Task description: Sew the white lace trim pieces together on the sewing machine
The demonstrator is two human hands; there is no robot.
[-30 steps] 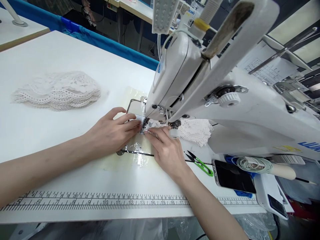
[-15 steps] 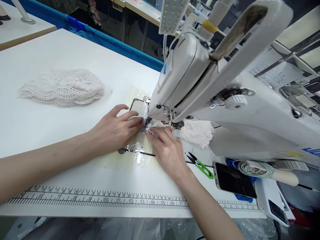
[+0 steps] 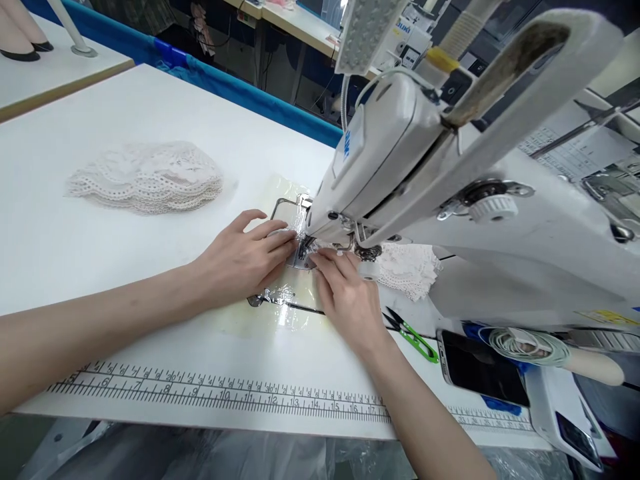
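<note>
Both my hands are at the needle area of a white sewing machine. My left hand lies left of the presser foot, fingers stretched out and slightly apart, their tips near the foot. Just right of the foot, my right hand has its fingers together on the edge of a white lace piece. Most of that edge is hidden by the fingers and the machine head. More white lace spreads out behind the right hand, under the machine arm. A stack of scalloped lace pieces lies on the table to the left.
Right of my right hand lie green thread snips and a black phone. Beyond are a coiled pale cord and a white device. A printed ruler runs along the table's front edge. Blue cloth borders the far side.
The view has shifted, so the table and machine appear farther right. Lace that showed between my hands is now mostly covered, and bare metal plate shows at the foot. Both hands stay beside it.
</note>
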